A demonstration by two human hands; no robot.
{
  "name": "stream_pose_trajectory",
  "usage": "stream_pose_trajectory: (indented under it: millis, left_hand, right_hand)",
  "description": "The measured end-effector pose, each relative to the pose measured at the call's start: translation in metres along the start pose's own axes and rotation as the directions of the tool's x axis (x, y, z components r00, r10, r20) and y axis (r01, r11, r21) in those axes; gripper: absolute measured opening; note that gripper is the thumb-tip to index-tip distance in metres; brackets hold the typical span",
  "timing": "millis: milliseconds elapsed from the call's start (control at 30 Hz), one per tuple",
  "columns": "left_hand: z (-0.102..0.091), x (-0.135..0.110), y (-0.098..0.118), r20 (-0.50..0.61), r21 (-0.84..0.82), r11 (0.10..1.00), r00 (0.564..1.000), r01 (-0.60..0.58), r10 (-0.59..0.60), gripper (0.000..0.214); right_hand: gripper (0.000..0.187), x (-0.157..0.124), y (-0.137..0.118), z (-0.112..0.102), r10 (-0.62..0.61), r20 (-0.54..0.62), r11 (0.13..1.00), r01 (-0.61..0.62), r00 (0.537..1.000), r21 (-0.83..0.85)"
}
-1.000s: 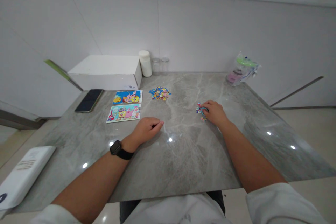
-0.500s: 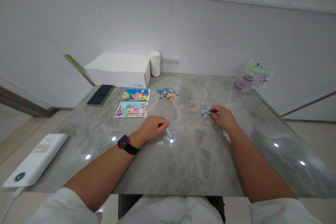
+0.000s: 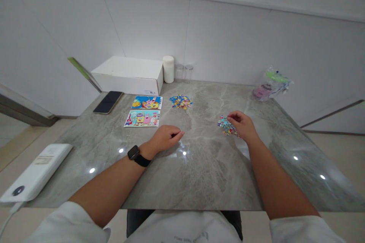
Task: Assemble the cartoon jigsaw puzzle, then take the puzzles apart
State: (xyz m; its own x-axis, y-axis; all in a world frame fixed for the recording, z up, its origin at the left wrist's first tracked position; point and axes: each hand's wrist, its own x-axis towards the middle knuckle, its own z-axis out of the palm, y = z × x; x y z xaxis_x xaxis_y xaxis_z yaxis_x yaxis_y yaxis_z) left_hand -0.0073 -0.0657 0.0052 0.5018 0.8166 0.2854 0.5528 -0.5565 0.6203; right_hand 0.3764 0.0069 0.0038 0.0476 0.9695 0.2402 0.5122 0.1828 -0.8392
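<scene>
My right hand (image 3: 243,125) is at the small heap of light-blue and multicoloured jigsaw puzzle pieces (image 3: 226,126) on the right. Its thumb and fingertips are pinched together on a puzzle piece at the heap's upper edge; the fingers partly hide it. My left hand (image 3: 165,137) rests on the table, loosely curled, with no object visible in it. Beyond it lies a second heap of blue, yellow and pink puzzle pieces (image 3: 181,101). Left of that heap are two cartoon picture cards, a blue one (image 3: 147,102) above a pale turquoise one (image 3: 142,118).
On the grey marbled table (image 3: 199,174) are a phone (image 3: 108,102), a white box (image 3: 128,74), a white bottle (image 3: 168,69) and two clear jars (image 3: 184,73). A plastic bag (image 3: 270,85) stands back right. A white corded device (image 3: 37,172) lies at the left edge.
My right hand has lifted slightly off the right heap, showing more of its pieces. My left hand stays put. The view has shifted slightly.
</scene>
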Motion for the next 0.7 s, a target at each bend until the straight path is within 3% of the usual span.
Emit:
stream_pose_trajectory:
  millis: [100, 233, 367, 533, 700]
  left_hand:
    - [0.001, 0.000, -0.001, -0.006, -0.015, 1.000, 1.000, 0.009, -0.009, 0.049]
    - [0.002, 0.001, 0.000, -0.081, -0.097, 0.993, 0.994, 0.065, -0.073, 0.039]
    - [0.004, 0.004, -0.002, -0.180, -0.288, 0.947, 0.963, 0.145, -0.202, 0.023]
    - [0.009, 0.007, -0.009, -0.212, -0.447, 0.874, 0.927, 0.190, -0.310, 0.023]
    - [0.013, 0.007, -0.016, -0.224, -0.437, 0.868, 0.906, 0.235, -0.359, 0.024]
  right_hand:
    - [0.034, -0.005, -0.030, 0.025, 0.074, 0.058, 0.963, -0.087, 0.996, 0.256]
    - [0.033, -0.008, -0.070, 0.066, 0.077, 0.166, 0.905, -0.139, 0.983, 0.402]
    - [0.036, -0.016, -0.097, 0.112, 0.059, 0.292, 0.805, -0.218, 0.955, 0.551]
    - [0.031, -0.039, -0.098, 0.156, 0.028, 0.380, 0.756, -0.269, 0.924, 0.596]
    - [0.028, -0.051, -0.087, 0.168, 0.007, 0.413, 0.750, -0.278, 0.911, 0.600]
